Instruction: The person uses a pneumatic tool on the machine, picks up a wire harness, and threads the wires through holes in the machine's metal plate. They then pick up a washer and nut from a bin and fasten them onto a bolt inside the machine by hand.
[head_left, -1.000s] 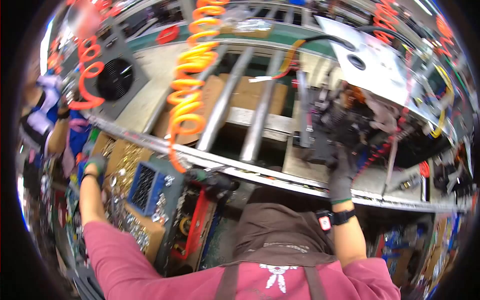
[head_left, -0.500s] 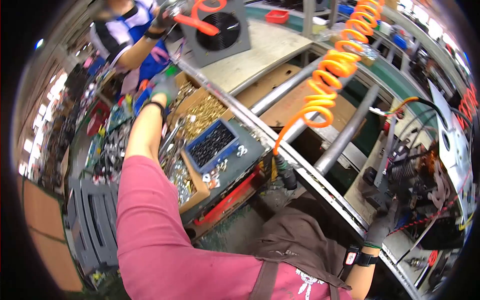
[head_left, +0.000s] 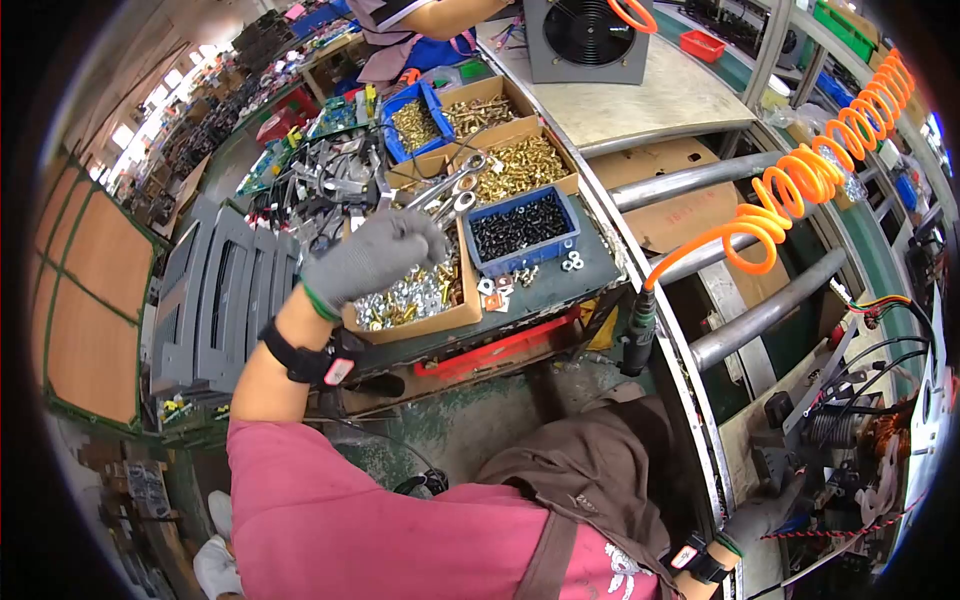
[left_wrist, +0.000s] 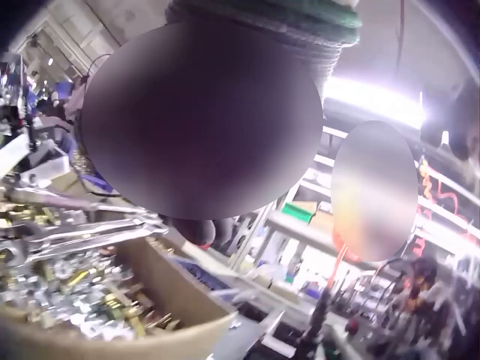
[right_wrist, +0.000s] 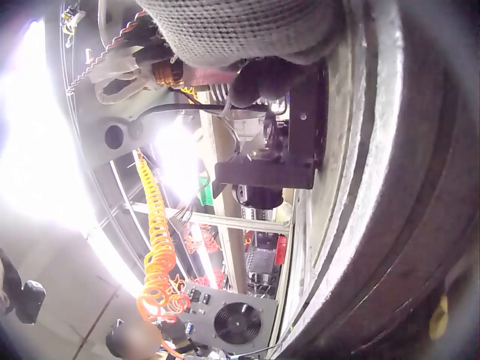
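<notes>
My left hand (head_left: 375, 258), in a grey glove, hangs with curled fingers above a cardboard box of silvery and brass-coloured fasteners (head_left: 415, 298); I cannot tell whether anything is in the fingers. A blurred patch covers most of that hand in the left wrist view, above the box's cardboard wall (left_wrist: 176, 330). Wrenches (head_left: 450, 185) lie across the boxes beyond the hand. Far to the right, my gloved right hand (head_left: 760, 515) is at a black metal part (head_left: 775, 462) of an open machine. In the right wrist view, its fingertips (right_wrist: 262, 81) are right at the black bracket (right_wrist: 270, 174).
A blue bin of black screws (head_left: 520, 230) stands beside brass screws (head_left: 520, 168). An orange coiled hose (head_left: 800, 185) hangs over the rollers (head_left: 765, 310), with a power driver (head_left: 638, 340) at its lower end. Grey panels (head_left: 215, 300) stand left. Another person works beyond the fan unit (head_left: 588, 45).
My left hand has drawn back from the far blue bin towards me, over the nearer fastener box. The head view has swung left. My right hand stays at the machine's black part.
</notes>
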